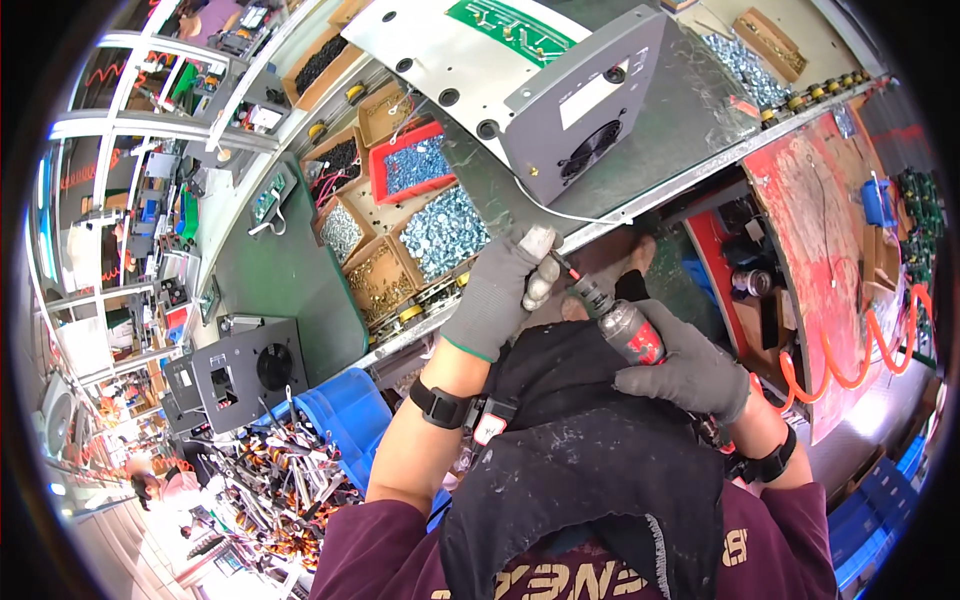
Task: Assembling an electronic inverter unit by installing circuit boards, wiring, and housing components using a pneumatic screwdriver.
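My right hand [690, 365], in a grey glove, is wrapped round a power screwdriver [630, 331] with a metal and red body. Its dark bit points up and left toward my left hand [512, 288]. That hand, also gloved, has its fingers curled together by the bit's tip; whatever lies in them is too small to make out. Beyond both hands, on the workbench [690, 110], stands a grey metal panel [600, 115] with a round fan grille. Joined to it is a white metal plate [430, 60] carrying a green circuit board [510, 32].
Left of the panel are cardboard boxes and a red bin [376, 165] of screws. A blue crate [345, 415] and a heap of tools [275, 480] lie lower left, near another grey unit [250, 370]. An orange coiled hose [860, 370] hangs at right by a red board [810, 230].
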A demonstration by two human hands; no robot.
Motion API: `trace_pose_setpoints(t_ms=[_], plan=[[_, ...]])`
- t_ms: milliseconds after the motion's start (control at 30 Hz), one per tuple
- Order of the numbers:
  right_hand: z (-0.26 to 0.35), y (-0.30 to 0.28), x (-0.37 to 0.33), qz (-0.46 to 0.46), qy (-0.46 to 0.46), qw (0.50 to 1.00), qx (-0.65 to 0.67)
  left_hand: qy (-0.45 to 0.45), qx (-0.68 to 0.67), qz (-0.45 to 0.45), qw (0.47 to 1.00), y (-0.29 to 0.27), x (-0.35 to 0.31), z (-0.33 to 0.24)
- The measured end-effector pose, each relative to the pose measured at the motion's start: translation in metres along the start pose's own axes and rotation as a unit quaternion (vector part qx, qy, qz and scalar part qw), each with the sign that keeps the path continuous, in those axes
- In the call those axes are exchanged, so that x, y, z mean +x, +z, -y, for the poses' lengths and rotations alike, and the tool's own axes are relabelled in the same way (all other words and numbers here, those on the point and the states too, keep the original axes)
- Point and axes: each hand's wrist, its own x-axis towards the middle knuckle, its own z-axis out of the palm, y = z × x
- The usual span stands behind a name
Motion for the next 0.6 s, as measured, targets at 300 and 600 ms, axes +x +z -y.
trace_pose_setpoints(t_ms=[300,600], plan=[[-0.012,-0.038,-0.005,-0.016,-0.014,0.983,0.182,-0.023,-0.062,0.092,0.994,0.045,0.017,-0.01],[-0.005,-0.123,0.046,-0.123,-0.032,0.97,0.206,0.199,0.465,-0.055,0.861,0.034,0.03,-0.223]])
